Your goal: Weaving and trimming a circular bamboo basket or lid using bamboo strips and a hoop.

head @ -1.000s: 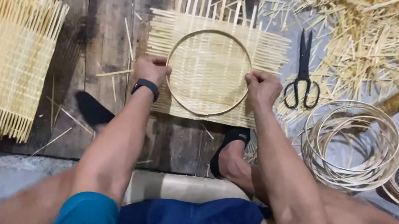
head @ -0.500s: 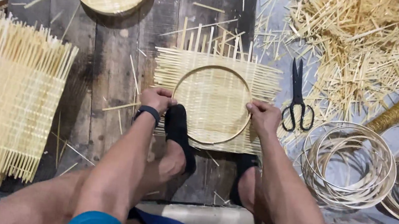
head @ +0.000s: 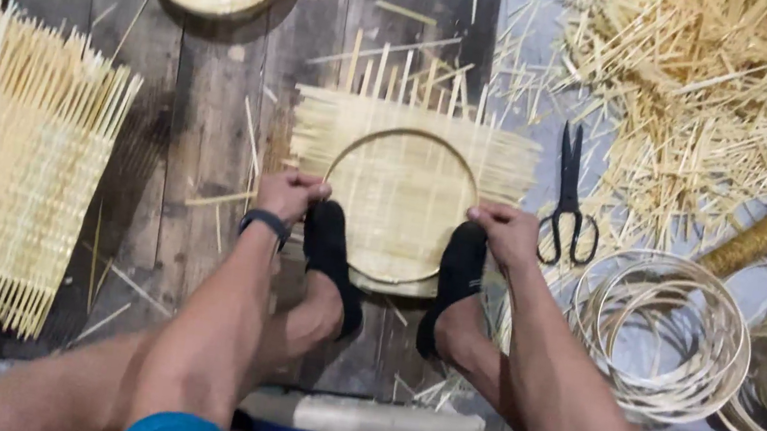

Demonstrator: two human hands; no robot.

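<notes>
Person sits on the plank floor (head: 208,123), a woven bamboo mat (head: 411,155) lying flat in front with a thin bamboo hoop (head: 399,206) pressed on top of it. Left hand (head: 287,195) pinches the hoop's left edge, grip closed on hoop and mat together; right hand (head: 504,233) does the same on the right edge, fingers curled shut over the rim. Both black-socked feet (head: 330,258) pin the near edge of the mat down. The mat looks very light and springy, with thin slats and loose ends sticking out at the far side, so it probably splays or unweaves if lifted by one corner. The hoop seems stiff enough to hold round, but likely snaps if bent hard. Best hold looks like the rim at opposite sides. Black scissors (head: 571,201) lie just right of the mat, coiled hoops (head: 659,336) beyond, and another big mat (head: 5,166) is well apart to the left.
</notes>
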